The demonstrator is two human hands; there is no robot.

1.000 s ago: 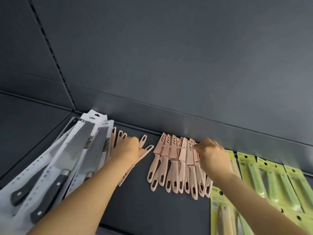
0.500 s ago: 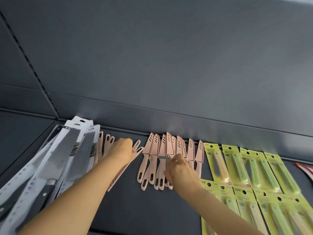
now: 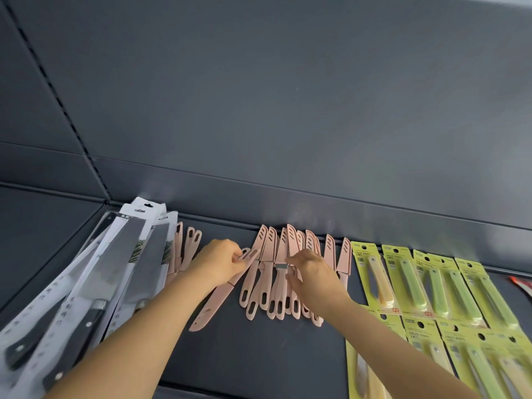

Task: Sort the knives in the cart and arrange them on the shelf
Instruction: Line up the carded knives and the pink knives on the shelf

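A row of several pink sheathed knives (image 3: 269,272) lies on the dark shelf (image 3: 259,355), tips toward the back wall. My left hand (image 3: 218,262) grips a pink knife (image 3: 221,295) by its handle end, its sheathed tip pointing toward me. My right hand (image 3: 309,272) rests on the middle of the pink row, fingers curled round a knife whose sheath has slid off a little, baring some metal blade. More pink knives (image 3: 188,246) lie behind my left hand.
Large boxed chef knives (image 3: 95,283) in white packs fan out at the left. Yellow-green carded fruit knives (image 3: 431,286) fill the right in two rows. A red item (image 3: 522,285) peeks in at the far right edge. The shelf's back wall rises behind.
My right hand has moved left from the row's right end to its middle. The left hand now holds a pink knife lifted a little toward the row. The view has shifted right.
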